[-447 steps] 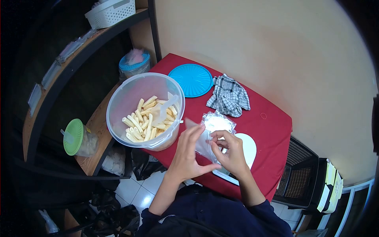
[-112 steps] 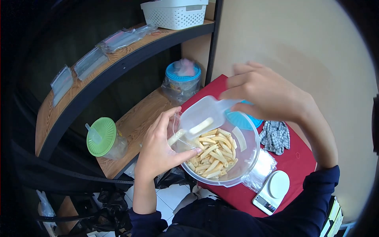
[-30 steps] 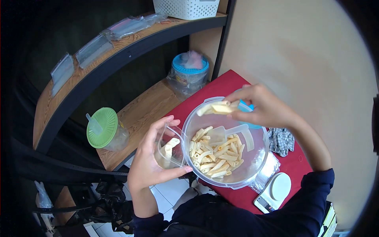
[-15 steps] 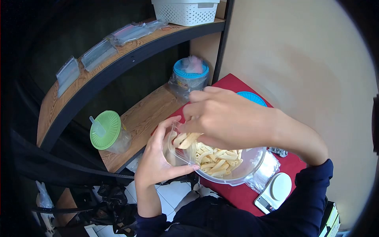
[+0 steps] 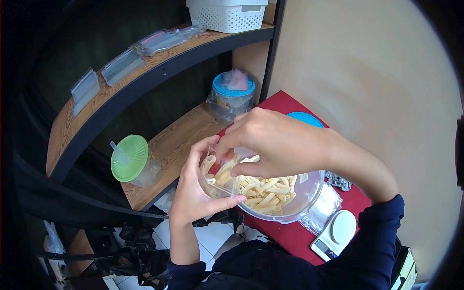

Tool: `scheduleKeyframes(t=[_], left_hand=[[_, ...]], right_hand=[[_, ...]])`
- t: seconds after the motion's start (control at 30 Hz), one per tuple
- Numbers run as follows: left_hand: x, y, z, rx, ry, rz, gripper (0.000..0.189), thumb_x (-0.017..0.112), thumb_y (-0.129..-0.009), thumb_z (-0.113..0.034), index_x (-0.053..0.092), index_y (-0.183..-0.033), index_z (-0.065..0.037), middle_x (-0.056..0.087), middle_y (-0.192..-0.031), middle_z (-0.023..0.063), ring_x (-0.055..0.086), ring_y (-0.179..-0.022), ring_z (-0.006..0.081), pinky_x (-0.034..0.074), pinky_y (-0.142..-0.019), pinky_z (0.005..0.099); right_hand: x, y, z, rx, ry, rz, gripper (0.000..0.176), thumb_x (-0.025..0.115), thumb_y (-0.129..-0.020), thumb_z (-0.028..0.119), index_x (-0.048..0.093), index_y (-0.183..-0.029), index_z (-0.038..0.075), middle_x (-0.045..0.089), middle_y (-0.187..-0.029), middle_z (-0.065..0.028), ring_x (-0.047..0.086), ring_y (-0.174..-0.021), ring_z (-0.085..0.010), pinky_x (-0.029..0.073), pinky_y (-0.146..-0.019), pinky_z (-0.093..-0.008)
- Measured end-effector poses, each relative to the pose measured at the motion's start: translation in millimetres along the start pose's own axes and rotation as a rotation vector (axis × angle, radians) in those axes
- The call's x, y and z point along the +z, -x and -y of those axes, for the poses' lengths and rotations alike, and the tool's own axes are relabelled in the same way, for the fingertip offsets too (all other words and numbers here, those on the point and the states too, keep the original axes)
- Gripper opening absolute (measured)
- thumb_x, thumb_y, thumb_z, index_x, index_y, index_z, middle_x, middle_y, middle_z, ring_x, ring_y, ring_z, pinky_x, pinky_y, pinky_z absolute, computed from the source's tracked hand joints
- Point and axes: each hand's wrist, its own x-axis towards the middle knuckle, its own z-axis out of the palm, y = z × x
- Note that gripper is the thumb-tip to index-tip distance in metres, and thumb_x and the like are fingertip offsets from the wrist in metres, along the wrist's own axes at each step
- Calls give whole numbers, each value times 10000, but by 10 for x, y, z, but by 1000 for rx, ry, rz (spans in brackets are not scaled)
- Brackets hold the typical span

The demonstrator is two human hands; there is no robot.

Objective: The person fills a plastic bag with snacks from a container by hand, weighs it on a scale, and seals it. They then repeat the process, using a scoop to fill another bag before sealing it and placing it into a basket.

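Note:
My left hand (image 5: 193, 188) is wrapped round a clear plastic bag (image 5: 212, 190) and holds its mouth apart between thumb and fingers. Pale stick-shaped snacks (image 5: 224, 175) lie inside the bag. Over the bag's mouth, my right hand (image 5: 261, 142) points down with thumb and fingers apart. Nothing clearly shows in its grasp. Below and to the right, a round translucent tub (image 5: 309, 195) holds a pile of similar snacks (image 5: 268, 195), partly covered by my right hand and forearm.
A white scale (image 5: 333, 234) and clear bags (image 5: 321, 208) lie on the red tabletop (image 5: 290, 241). A blue lid (image 5: 305, 119) is behind my right arm. The wooden shelf (image 5: 181, 133) carries a green-lidded jar (image 5: 135, 162) and a blue-lidded jar (image 5: 232, 99). Above is a white basket (image 5: 227, 17).
My right hand's fingers have spread, and the snacks they held are now in the bag. The bag's mouth is more visible.

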Motion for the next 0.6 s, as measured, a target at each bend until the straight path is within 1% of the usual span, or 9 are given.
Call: scheduleKeyframes(t=[0.03,0.1,0.17,0.23,0.27,0.33,0.43,0.57,0.6], left_hand=[[8,1,-22,1,0,1,959,853,-485,-247,343,-1254,15,465,-1177,171,476,-1120,263,383,-949,368],[27,2,-84,22,-198,20,955,851,-486,-251,347,-1253,13,467,-1178,176,481,-1116,269,391,-945,375],[23,0,-70,30,-240,14,950,849,-488,-249,348,-1253,10,470,-1177,176,486,-1109,274,392,-942,380],[28,0,-28,39,-282,6,946,847,-490,-247,349,-1253,7,472,-1176,176,491,-1102,279,394,-939,385],[38,4,9,56,-253,-30,944,844,-491,-240,347,-1256,1,478,-1162,171,496,-1086,277,398,-931,386],[52,10,15,72,-223,-66,942,841,-492,-233,346,-1259,-4,485,-1147,166,502,-1070,275,401,-922,387],[94,-9,-39,172,-376,-225,959,832,-475,-216,339,-1280,-47,498,-1076,142,496,-1020,263,403,-880,376],[128,2,-65,179,-387,-211,959,831,-477,-215,339,-1285,-54,500,-1070,137,492,-1009,273,396,-870,385],[141,15,-83,190,-433,-205,960,830,-479,-216,337,-1287,-55,494,-1078,138,492,-1003,279,394,-865,387]], right_hand=[[30,-6,-4,7,-86,-8,262,695,-654,89,641,-895,0,650,-810,-134,610,-823,-275,490,-696,-358],[70,-8,31,31,-113,11,240,693,-666,93,643,-885,10,650,-800,-129,611,-828,-271,487,-703,-358],[126,10,32,56,-138,30,217,691,-678,98,646,-876,20,651,-790,-124,612,-833,-267,485,-710,-358],[205,22,-22,-111,-113,-122,181,661,-651,60,658,-821,-2,652,-783,-168,642,-731,-290,507,-690,-362],[205,50,-34,-112,-111,-122,181,661,-651,60,658,-821,-2,652,-783,-168,642,-731,-290,507,-690,-362],[172,86,-3,13,133,-235,171,690,-680,100,657,-826,17,638,-762,-102,591,-759,-253,472,-692,-358],[190,100,2,78,21,-164,139,699,-675,121,671,-776,30,619,-770,-104,562,-712,-249,466,-666,-351],[209,96,82,23,83,-169,119,707,-674,142,686,-754,57,581,-755,-95,544,-728,-240,456,-663,-345],[232,93,76,9,113,-186,112,692,-665,133,692,-736,46,587,-764,-124,555,-749,-251,464,-679,-362]])
